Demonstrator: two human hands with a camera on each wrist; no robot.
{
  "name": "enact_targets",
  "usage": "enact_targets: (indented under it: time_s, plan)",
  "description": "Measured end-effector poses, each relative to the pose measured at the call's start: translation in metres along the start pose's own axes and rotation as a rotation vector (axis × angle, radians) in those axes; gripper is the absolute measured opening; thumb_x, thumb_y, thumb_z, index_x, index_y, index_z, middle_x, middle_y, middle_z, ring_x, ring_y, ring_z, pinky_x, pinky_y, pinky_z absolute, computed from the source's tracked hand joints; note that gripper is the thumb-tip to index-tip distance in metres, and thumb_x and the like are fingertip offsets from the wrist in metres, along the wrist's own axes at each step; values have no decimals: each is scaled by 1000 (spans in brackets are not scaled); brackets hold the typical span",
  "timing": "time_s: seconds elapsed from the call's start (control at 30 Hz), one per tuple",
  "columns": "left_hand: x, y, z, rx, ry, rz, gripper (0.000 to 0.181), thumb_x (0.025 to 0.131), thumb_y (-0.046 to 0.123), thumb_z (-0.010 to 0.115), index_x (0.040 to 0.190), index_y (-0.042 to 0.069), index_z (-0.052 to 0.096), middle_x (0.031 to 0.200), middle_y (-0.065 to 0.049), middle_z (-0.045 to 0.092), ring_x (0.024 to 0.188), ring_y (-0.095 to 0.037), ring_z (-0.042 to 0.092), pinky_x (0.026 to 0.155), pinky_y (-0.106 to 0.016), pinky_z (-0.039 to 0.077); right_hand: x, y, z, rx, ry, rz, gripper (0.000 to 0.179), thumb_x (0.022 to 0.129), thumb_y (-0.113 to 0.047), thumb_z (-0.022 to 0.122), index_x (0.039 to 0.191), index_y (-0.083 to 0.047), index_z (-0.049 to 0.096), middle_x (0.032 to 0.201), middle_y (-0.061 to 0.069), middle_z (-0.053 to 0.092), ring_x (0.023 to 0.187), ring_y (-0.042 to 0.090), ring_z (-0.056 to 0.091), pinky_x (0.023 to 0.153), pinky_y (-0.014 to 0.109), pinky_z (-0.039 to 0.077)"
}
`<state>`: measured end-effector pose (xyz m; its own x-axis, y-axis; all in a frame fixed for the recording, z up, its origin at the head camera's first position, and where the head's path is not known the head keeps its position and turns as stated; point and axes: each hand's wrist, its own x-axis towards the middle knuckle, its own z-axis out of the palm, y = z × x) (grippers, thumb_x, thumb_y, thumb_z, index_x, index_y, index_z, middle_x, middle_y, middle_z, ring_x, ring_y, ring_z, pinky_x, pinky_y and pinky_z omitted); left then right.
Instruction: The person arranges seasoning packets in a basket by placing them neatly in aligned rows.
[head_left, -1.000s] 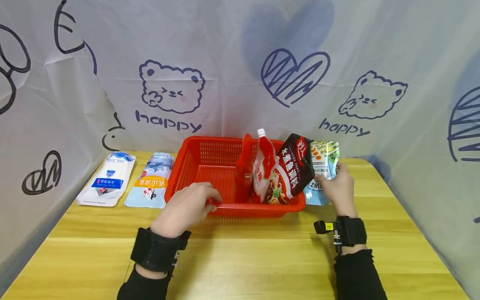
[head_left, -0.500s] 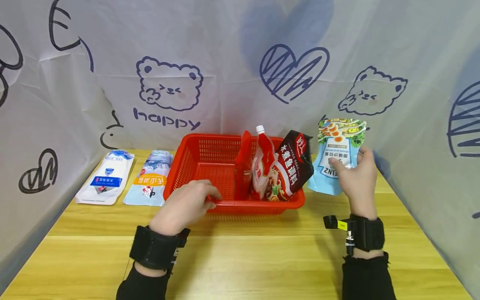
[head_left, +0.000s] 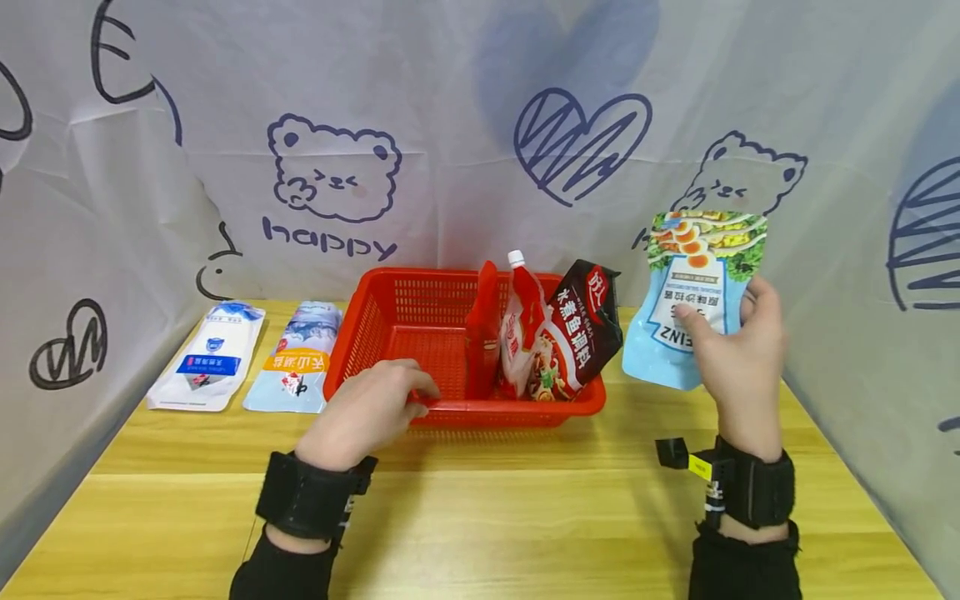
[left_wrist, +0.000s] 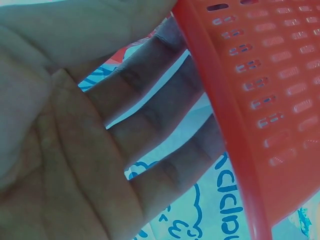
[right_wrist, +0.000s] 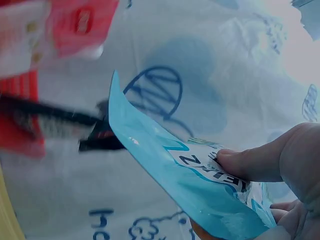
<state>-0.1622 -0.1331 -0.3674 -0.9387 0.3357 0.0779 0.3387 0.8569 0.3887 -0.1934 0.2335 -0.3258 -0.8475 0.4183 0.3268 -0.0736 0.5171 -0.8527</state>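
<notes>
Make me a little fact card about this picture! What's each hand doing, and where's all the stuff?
Left hand: curls over the near rim of the red basket
Right hand: holds up a light-blue pouch
Held pouch: right of the basket, printing upside down
In basket: red packet, white-capped pouch, black packet leaning right
On table: white pouch and blue-and-orange pouch, lying left of the basket
</notes>
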Motion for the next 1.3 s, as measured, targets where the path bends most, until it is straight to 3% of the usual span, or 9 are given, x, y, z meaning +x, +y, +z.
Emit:
enact_targets:
  time_s: [0.27, 0.43, 0.67, 0.93, 1.3]
  plan:
    - [0, 1, 0, 2, -4, -5, 17, 88, 6, 82, 103, 14, 81, 100, 0, 71, 92, -21, 62, 85, -40, 59, -20, -18, 14, 201, -82, -109, 69, 94, -12, 78, 152, -13, 41, 136, 16, 67, 102, 17, 74, 79, 21, 59]
    - [0, 0, 1, 2, -3, -9, 16, 88, 6, 82, 103, 14, 81, 99, 0, 71, 91, -21, 61, 85, -39, 59, -32, -28, 29, 324, -181, -110, 67, 94, -10, 78, 150, -11, 42, 134, 17, 67, 98, 12, 73, 79, 23, 60]
    - [0, 1, 1, -2, -4, -10, 16, 88, 6, 82, 102, 14, 81, 98, 0, 71, 89, -20, 61, 82, -37, 58, -50, -37, 49, 491, -319, -120, 62, 95, -3, 74, 146, -8, 39, 135, 17, 64, 101, 18, 74, 80, 32, 62]
    - [-1, 0, 0, -11, -3, -9, 15, 89, 4, 80, 102, 12, 81, 98, 0, 71, 89, -19, 62, 80, -36, 58, -74, -43, 81, 525, -472, -126, 62, 96, -2, 73, 146, -7, 35, 135, 12, 65, 111, 22, 71, 89, 32, 60]
    - [0, -2, 2, -4, 11, -3, 14, 89, 8, 81, 103, 12, 79, 95, 0, 71, 84, -17, 62, 76, -35, 58, -95, -42, 106, 591, -616, -126, 65, 91, 7, 71, 142, -2, 32, 130, 20, 62, 106, 25, 71, 85, 35, 62]
